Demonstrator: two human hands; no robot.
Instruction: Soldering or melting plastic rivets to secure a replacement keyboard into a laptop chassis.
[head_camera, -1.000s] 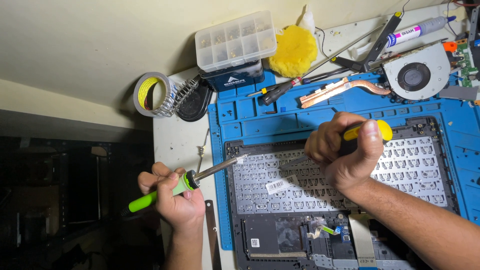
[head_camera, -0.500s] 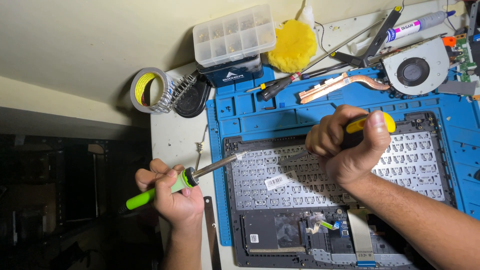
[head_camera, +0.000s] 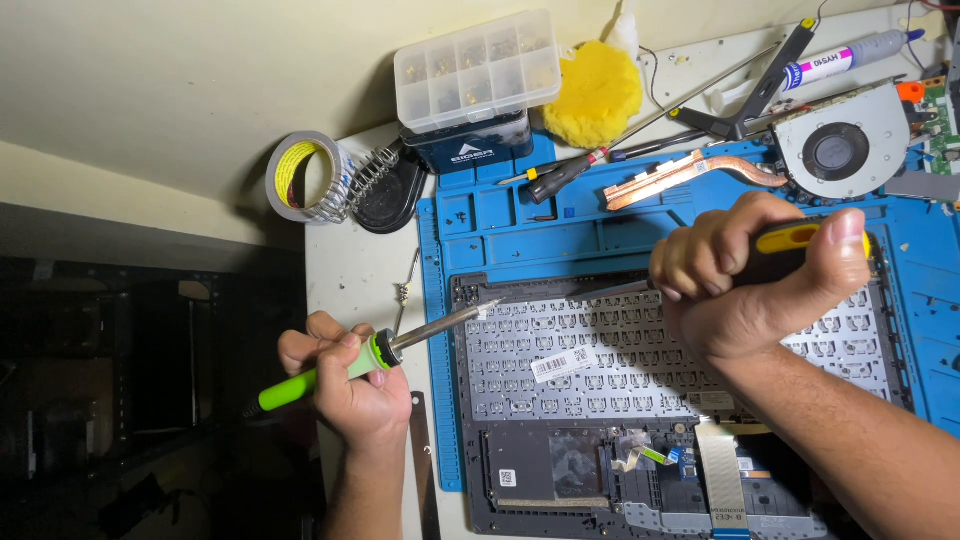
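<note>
Clamped tight, my left hand (head_camera: 355, 385) keeps a full grip on a green-handled soldering iron (head_camera: 330, 372), whose metal tip points toward two o'clock and meets the top left corner of the opened laptop base (head_camera: 560, 470). My right hand (head_camera: 745, 280) is closed in a fist around a yellow-and-black screwdriver (head_camera: 790, 240), thumb laid along the handle; its thin shaft runs toward nine o'clock and ends just beside the iron's tip, over the back of the keyboard (head_camera: 620, 360). The laptop base lies on a blue repair mat (head_camera: 520, 215) on the pale bench (head_camera: 355, 275). At twelve o'clock of the mat sit a clear compartment box (head_camera: 475, 68) and a yellow pad (head_camera: 597, 95). A copper heat pipe (head_camera: 680, 172) with its round fan (head_camera: 845, 150) lies at one o'clock from my right hand. A tape roll (head_camera: 300, 178) and a coiled iron stand (head_camera: 365, 180) rest at eleven o'clock from my left hand.
</note>
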